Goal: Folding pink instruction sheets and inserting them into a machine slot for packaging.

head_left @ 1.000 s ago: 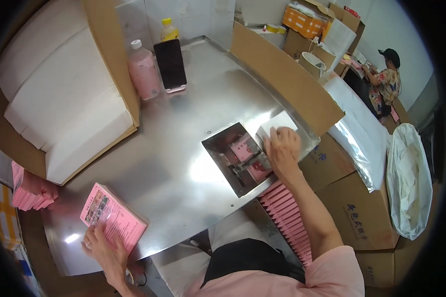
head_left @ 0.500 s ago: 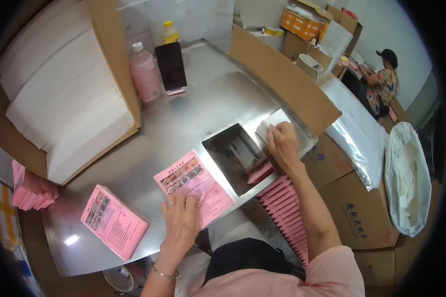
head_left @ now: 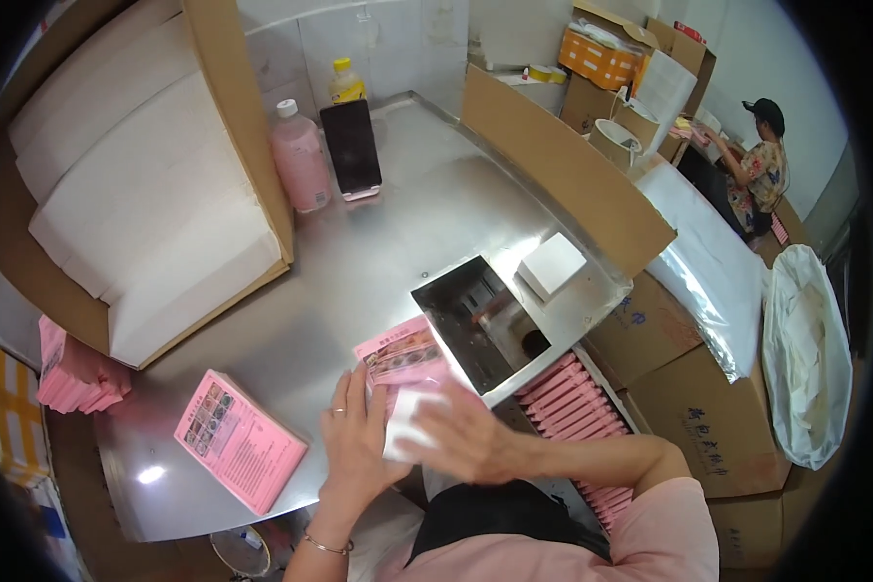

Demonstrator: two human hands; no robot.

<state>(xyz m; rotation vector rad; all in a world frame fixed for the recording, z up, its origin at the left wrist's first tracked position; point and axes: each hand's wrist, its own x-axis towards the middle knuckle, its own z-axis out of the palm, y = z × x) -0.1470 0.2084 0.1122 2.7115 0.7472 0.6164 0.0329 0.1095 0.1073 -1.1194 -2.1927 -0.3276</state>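
Note:
My left hand [head_left: 356, 441] grips the near part of a pink printed plastic wrapper [head_left: 403, 354], its thumb and fingers closed on it at the table's front edge. My right hand [head_left: 470, 441], smeared by motion, holds a small wad of white folded tissues [head_left: 407, 419] against the wrapper's near end. How far the wad lies inside the wrapper is hidden by the hands. To the left lies a thick stack of the same pink printed wrappers [head_left: 238, 446]. A white block of folded tissues [head_left: 551, 266] sits beyond the rectangular opening [head_left: 480, 325] in the metal table.
A large carton [head_left: 252, 126] of white tissues stands at left, with pink packs [head_left: 73, 369] below it. A pink bottle [head_left: 301, 160] and a propped phone [head_left: 352, 150] stand at the back. Filled pink packs [head_left: 572, 407] line a box at right. Another person [head_left: 759, 170] sits far right.
My right hand has come from the white tissue block over to the wrapper, bringing a white wad. The wrapper has shifted and bunched up between my hands. A pink pack no longer shows in the opening.

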